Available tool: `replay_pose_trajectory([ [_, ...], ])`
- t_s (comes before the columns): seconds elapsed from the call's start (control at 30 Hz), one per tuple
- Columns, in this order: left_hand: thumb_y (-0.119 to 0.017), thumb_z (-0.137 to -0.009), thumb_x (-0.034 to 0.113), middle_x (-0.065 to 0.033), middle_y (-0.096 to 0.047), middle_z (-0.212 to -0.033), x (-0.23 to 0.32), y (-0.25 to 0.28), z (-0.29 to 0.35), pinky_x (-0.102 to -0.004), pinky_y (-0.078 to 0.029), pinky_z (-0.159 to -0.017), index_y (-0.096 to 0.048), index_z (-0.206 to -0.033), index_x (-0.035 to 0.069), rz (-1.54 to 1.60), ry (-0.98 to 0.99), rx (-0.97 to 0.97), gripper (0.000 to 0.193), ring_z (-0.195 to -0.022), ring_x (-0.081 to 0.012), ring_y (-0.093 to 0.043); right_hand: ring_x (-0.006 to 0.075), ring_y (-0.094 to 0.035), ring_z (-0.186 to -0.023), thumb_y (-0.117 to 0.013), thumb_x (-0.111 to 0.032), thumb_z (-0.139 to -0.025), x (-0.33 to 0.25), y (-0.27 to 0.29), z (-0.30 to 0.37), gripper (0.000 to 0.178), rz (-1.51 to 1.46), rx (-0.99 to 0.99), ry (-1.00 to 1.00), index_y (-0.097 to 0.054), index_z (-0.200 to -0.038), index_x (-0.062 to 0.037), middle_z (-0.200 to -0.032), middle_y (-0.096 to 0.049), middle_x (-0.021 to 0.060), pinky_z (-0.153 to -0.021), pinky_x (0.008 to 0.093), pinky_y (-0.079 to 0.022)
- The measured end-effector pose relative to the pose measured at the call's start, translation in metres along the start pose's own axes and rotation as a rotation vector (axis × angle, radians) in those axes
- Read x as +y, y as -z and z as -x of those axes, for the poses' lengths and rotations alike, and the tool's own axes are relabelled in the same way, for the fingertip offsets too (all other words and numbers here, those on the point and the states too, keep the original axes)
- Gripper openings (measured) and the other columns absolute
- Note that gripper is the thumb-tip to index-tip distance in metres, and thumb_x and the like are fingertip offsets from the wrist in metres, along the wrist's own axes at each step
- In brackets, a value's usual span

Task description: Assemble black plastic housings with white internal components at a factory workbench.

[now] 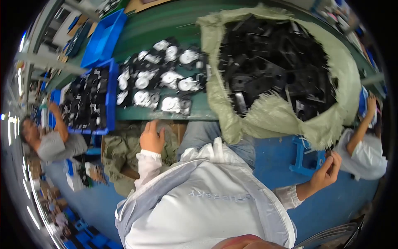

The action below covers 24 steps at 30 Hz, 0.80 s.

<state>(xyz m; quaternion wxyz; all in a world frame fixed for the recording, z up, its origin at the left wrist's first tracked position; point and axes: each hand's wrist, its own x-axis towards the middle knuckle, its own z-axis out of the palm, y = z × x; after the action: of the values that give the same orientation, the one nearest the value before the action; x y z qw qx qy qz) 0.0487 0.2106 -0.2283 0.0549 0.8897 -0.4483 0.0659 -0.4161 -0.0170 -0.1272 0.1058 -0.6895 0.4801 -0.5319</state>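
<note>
My left hand (152,139) is just off the near edge of the green table, thumb apart from the fingers, holding nothing I can see. Close to it on the tabletop lie several black plastic parts with white round wheels (143,79), set out in rough rows. My right hand (326,171) is low at the right, by the frayed rim of a pale green woven sack (348,79). Its fingertips are pinched together, and a small dark bit shows at them that is too small to name. Inside the rolled-down sack is a heap of black plastic parts (265,76).
A blue crate (111,95) of black parts stands at the table's left, with another blue bin (103,37) behind it. Below the edge is a cardboard box with greenish sacking (120,153). A blue stool (304,155) stands under the sack. Other people sit on both sides.
</note>
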Motion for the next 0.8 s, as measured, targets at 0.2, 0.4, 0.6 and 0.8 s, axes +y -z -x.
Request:
replay_pose_trajectory([
  [0.2, -0.069, -0.082, 0.014, -0.0105, -0.066, -0.089, 0.143, 0.081, -0.048, -0.0329, -0.046, -0.058, -0.067, -0.083, 0.005, 0.347, -0.657, 0.018, 0.010, -0.062, -0.0275, -0.055, 0.0203, -0.056, -0.085, -0.055, 0.004, -0.087, -0.010, 0.020, -0.004, 0.010, 0.147, 0.103, -0.105, -0.063, -0.092, 0.0010, -0.097, -0.063, 0.0104, -0.077, 0.0271, -0.045],
  [0.4, -0.067, -0.077, 0.010, -0.0114, -0.061, -0.125, 0.282, 0.117, -0.028, -0.0349, -0.049, -0.084, -0.065, -0.112, 0.008, 0.717, -1.377, 0.299, 0.035, -0.090, -0.0243, -0.062, 0.0204, -0.056, -0.086, -0.056, 0.003, -0.088, -0.017, 0.037, -0.026, 0.008, 0.096, 0.115, 0.032, -0.063, -0.091, 0.0013, -0.097, -0.062, 0.0104, -0.079, 0.0278, -0.045],
  [0.6, -0.060, -0.082, 0.016, -0.0159, -0.064, -0.110, 0.365, 0.109, -0.030, -0.0363, -0.050, -0.080, -0.065, -0.104, 0.003, 0.463, -0.984, 0.483, 0.026, -0.087, -0.0274, -0.062, 0.0196, -0.055, -0.085, -0.056, 0.002, -0.089, -0.019, 0.053, -0.034, 0.007, 0.062, 0.135, 0.051, -0.062, -0.092, 0.0015, -0.097, -0.062, 0.0097, -0.079, 0.0270, -0.044],
  [0.8, -0.058, -0.085, 0.018, -0.0237, -0.061, -0.116, 0.398, 0.044, 0.014, -0.0374, -0.051, -0.073, -0.063, -0.111, 0.002, 0.325, -1.430, -0.267, 0.032, -0.081, -0.0322, -0.064, 0.0188, -0.055, -0.084, -0.057, 0.001, -0.089, -0.017, 0.049, -0.038, 0.006, 0.103, 0.078, 0.008, -0.062, -0.093, 0.0017, -0.097, -0.062, 0.0088, -0.078, 0.0264, -0.044],
])
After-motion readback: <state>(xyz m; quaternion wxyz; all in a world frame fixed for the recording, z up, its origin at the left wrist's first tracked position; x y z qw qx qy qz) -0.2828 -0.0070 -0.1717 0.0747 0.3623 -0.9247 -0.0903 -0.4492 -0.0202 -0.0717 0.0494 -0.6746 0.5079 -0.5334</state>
